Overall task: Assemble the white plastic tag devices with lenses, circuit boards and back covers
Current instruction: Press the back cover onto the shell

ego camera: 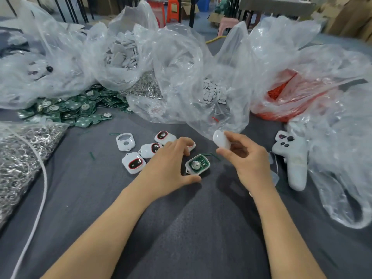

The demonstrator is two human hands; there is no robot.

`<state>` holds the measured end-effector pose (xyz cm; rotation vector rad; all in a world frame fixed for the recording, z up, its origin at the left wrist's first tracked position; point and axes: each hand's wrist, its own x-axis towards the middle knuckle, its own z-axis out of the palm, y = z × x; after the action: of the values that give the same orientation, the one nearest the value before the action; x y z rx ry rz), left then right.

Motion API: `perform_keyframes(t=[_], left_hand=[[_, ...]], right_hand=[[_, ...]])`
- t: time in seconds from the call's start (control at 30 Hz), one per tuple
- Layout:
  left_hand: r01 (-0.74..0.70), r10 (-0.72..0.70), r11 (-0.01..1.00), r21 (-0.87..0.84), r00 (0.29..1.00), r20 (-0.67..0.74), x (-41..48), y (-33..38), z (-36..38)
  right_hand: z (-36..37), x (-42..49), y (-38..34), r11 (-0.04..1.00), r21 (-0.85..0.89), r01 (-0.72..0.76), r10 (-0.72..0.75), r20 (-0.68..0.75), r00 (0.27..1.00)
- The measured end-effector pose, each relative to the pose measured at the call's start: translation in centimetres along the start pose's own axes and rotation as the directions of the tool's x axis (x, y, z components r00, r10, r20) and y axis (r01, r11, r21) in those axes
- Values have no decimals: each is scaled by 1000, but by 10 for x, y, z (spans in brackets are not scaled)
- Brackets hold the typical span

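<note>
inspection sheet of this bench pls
surface: dark grey cloth table
job's things: open shell with circuit board lies between the hands; three lens-fitted shells and one empty shell at its left; green boards heaped far left
clutter: clear bags of parts, bag of metal rings, white controller at right
grippers: left hand rests fingers on a tag; right hand pinches a back cover
cables: white cord at left
surroundings: orange stool, cardboard boxes behind

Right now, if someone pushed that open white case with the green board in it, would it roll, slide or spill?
The open case would probably slide rather than roll: it lies flat on the grey cloth. It looks light, being a thin plastic shell. With no back cover on, its green board might drop out if tipped.
</note>
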<state>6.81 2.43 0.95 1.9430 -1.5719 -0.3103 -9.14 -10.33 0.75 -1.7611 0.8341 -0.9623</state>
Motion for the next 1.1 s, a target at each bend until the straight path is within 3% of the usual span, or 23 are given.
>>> perform_keyframes(t=[0.23,0.4,0.6,0.8,1.1], left_hand=[[-51,55,995,-80,997,50,1,-4,-1],[-66,73,987,-146,996,49,2,-10,-1],[-94,98,969,-230,995,4,4,-13,-1],[-81,69,975,-206,995,-66,5,-16,2],[12,-22,963,-269,999,-32,3,-15,4]], right_hand=[[9,-7,-7,979,-159,129,-85,260,962],[16,-10,-7,964,-233,127,-34,366,930],[20,-9,-7,959,-271,87,15,354,935],[21,-8,-7,959,-277,54,46,344,938],[23,-10,-9,961,-275,26,68,326,943]])
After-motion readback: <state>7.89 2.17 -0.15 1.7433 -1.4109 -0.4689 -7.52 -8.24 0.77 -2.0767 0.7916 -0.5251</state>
